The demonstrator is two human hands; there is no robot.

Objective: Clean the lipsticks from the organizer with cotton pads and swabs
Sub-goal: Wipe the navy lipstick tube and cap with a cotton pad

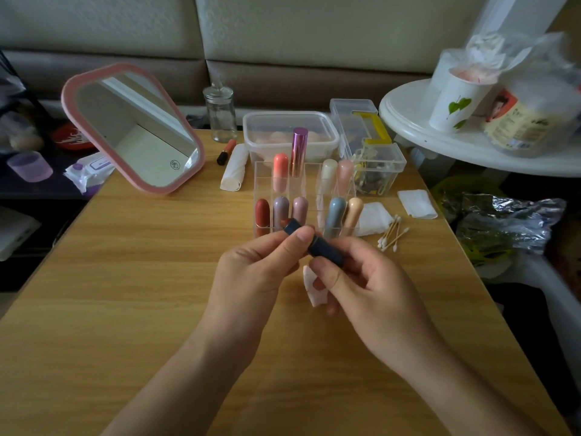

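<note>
Premises: a home living room. Padded sofa back (283, 33) runs behind a wooden table (141, 278). Tabletop serves as a makeup corner: pink-framed mirror (132, 127), clear organizer (262, 171) of lipsticks (262, 212), cotton swabs (391, 234). White round side table (440, 136) carries a paper cup (452, 102)

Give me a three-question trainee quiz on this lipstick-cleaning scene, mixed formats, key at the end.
1. True or false: the left hand and right hand both grip the dark blue lipstick.
2. The cotton swabs lie: A) on the table, right of the organizer; B) inside the organizer; C) in the paper cup.
3. What colour is the frame of the mirror?
Key: 1 true; 2 A; 3 pink.
</note>
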